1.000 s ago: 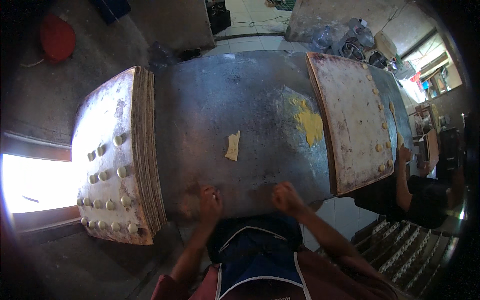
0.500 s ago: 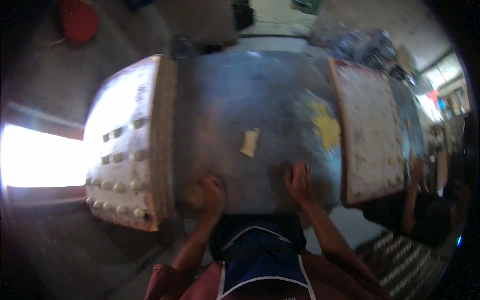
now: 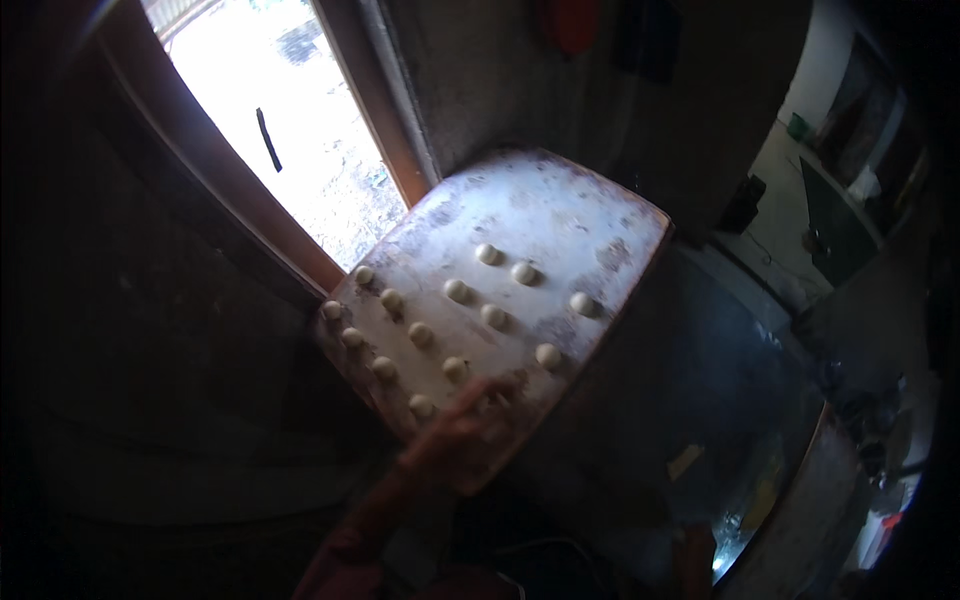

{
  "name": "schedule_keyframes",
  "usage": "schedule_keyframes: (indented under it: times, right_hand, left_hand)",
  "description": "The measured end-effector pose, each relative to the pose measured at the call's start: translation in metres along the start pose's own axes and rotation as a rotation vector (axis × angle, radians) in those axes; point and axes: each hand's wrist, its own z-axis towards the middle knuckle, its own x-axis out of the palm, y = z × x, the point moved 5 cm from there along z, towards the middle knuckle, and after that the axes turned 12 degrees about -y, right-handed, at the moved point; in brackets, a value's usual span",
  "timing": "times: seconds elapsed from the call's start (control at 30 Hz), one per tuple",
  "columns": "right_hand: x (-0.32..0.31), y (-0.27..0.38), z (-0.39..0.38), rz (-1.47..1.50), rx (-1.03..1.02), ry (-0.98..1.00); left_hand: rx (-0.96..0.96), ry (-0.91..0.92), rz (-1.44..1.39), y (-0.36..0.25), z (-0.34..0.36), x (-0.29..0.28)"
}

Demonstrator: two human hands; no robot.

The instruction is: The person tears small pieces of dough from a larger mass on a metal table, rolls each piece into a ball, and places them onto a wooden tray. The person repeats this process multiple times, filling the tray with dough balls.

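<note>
Dough balls (image 3: 455, 325) lie in rows on a pale board (image 3: 560, 215) at the centre of the head view. Left hand (image 3: 462, 432) is at 6 o'clock from them, fingers spread flat on the board edge, holding nothing. Right hand (image 3: 697, 548) at 5 o'clock is dim; I cannot tell its grip.

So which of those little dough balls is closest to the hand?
The dough ball at the near end of the front row on the floured board; the left hand reaches right beside it, while the others lie farther up.

A small tan paper label (image 3: 686, 461) sticks to the dark drum (image 3: 680, 400).
</note>
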Motion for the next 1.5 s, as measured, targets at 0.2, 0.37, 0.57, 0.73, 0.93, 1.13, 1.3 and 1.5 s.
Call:
schedule_keyframes:
  times: [0.2, 0.37, 0.57, 0.73, 0.93, 1.13, 1.3, 1.5]
  right_hand:
    - [-0.057, 0.358, 0.2, 0.827, -0.765, -0.481]
    - [-0.026, 0.567, 0.285, 0.832, -1.067, -0.532]
    - [-0.003, 0.451, 0.234, 0.521, -0.742, -0.685]
    - [0.004, 0.174, 0.129, 0.31, -0.287, -0.811]
    - [0.02, -0.015, 0.107, -0.031, -0.285, -0.565]
    - [0.077, -0.015, 0.144, -0.135, -0.773, -0.179]
    - [0.059, -0.012, 0.094, 0.342, -0.499, -0.479]
    - [0.024, -0.05, 0.006, 0.474, -0.306, -0.349]
  left_hand:
    - [-0.491, -0.462, 0.042, 0.208, 0.031, -0.052]
    - [-0.783, -0.186, 0.069, 0.261, 0.019, -0.033]
    - [-0.59, -0.278, 0.22, 0.143, 0.018, -0.081]
    - [-0.814, -0.006, -0.749, -0.003, 0.016, -0.005]
    - [-0.345, 0.688, -0.776, -0.128, 0.003, 0.139]
    - [-0.509, 0.73, -0.433, -0.141, -0.017, 0.236]
    - [-0.398, 0.573, -0.652, -0.184, -0.005, 0.287]
    - [-0.341, 1.114, -0.394, -0.226, -0.048, 0.316]
